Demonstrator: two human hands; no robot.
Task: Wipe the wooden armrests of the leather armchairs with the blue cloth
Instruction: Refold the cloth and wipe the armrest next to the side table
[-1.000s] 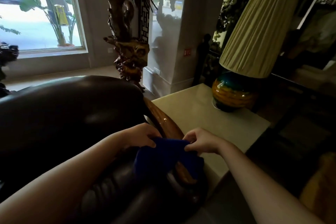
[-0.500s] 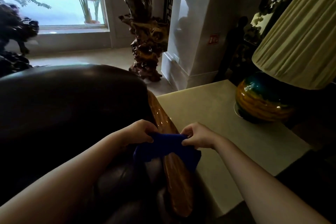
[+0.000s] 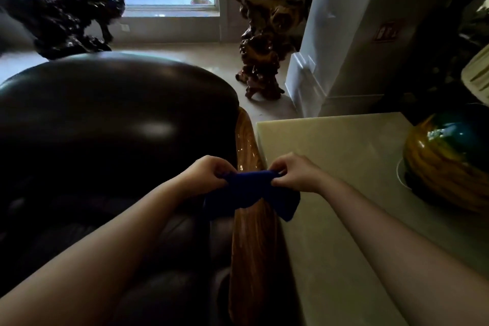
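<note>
Fingers: both hands pinch the top edge of the cloth (image 3: 248, 190), one at each end, fingers curled shut on it.
Left hand (image 3: 205, 176): centre of the frame, over the chair's (image 3: 105, 119) dark leather.
Right hand (image 3: 293, 173): just right of centre, over the table's (image 3: 330, 167) near edge.
Cloth: blue, stretched between the hands, draped across the armrest (image 3: 254, 241), corners hanging down on both sides.
Armrest: glossy wood, running from centre to the lower edge, between chair and table.
Lamp (image 3: 449, 161): round glazed base at the right, on the table.
Carvings: dark root carving (image 3: 264, 34) top centre.
</note>
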